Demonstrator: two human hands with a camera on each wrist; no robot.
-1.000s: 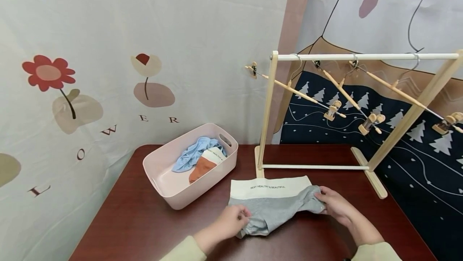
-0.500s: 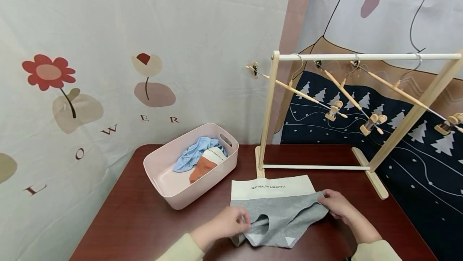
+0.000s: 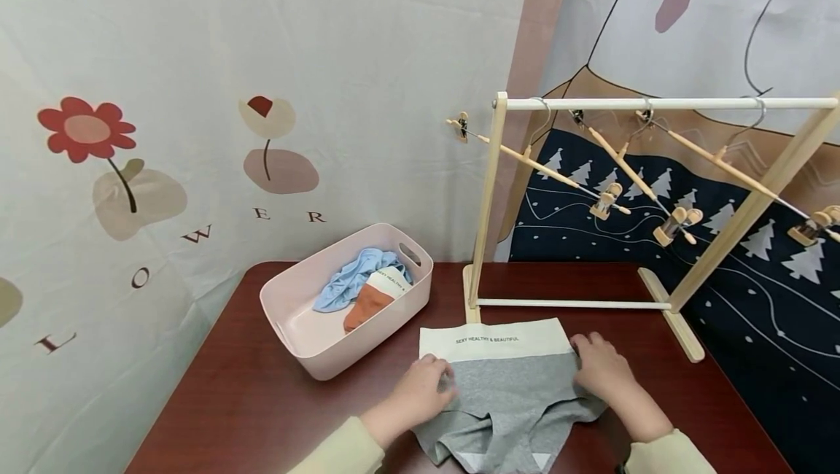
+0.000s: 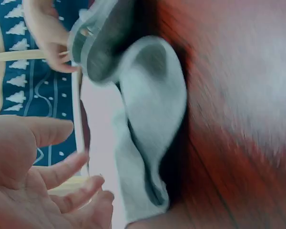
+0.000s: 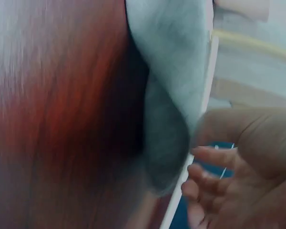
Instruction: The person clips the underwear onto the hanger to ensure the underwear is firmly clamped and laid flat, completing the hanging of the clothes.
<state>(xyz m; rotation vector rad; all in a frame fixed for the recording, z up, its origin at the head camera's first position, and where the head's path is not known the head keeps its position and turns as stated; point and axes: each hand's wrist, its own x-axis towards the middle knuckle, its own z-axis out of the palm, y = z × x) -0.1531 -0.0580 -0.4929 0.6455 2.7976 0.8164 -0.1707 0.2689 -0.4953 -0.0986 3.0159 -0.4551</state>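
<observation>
A pair of grey underpants (image 3: 508, 390) with a wide cream waistband (image 3: 495, 340) lies spread on the table, waistband toward the rack. Its leg openings are wrinkled. My left hand (image 3: 420, 390) is at the left side of the underpants, just below the waistband. In the left wrist view the left hand (image 4: 52, 176) has spread, relaxed fingers with nothing between them. At the opposite side, my right hand (image 3: 604, 368) is beside the waistband's right end. The right wrist view has its fingers (image 5: 212, 179) loosely bent and empty, close to the grey cloth (image 5: 167, 129).
A pink basket (image 3: 328, 346) at the left holds a light blue garment (image 3: 351, 281) and a rust-coloured one (image 3: 367, 306) with a cream band. Behind the underpants stands a wooden rack (image 3: 485, 204) with three clip hangers (image 3: 617, 157). The dark red table (image 3: 262, 401) carries everything.
The lower part of the underpants has been unfolded and spread toward me. Both hands have moved up toward the waistband, and the right hand has let go of the grey cloth.
</observation>
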